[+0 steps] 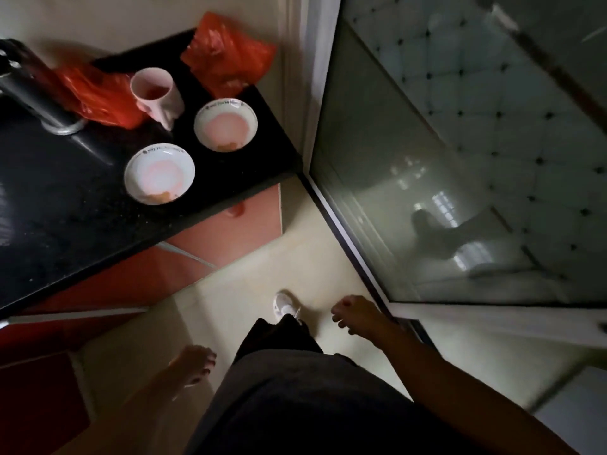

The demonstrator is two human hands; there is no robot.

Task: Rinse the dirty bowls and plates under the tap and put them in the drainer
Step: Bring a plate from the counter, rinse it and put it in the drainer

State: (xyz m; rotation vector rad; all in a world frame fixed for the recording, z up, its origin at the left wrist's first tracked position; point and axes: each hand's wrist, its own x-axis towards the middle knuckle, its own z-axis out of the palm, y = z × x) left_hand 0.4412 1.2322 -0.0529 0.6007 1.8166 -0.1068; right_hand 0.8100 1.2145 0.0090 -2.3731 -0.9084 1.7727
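Observation:
Two white bowls with pink and orange residue sit on the black countertop [59, 205] at the upper left: the nearer bowl [159, 174] and the farther bowl [225, 125]. A pink mug [157, 95] stands behind them. A dark tap [36, 93] rises at the far left. My left hand [193, 364] hangs low beside my leg, empty, fingers loosely extended. My right hand [353, 313] hangs over the floor, fingers curled, nothing in it. Both hands are well below and apart from the bowls. No drainer is in view.
Two orange plastic bags [226, 57] [98, 96] lie on the counter behind the dishes. Red cabinet fronts [230, 231] run below the counter. A glass sliding door [460, 192] with a dark track fills the right. My white shoe [285, 305] stands on the cream floor.

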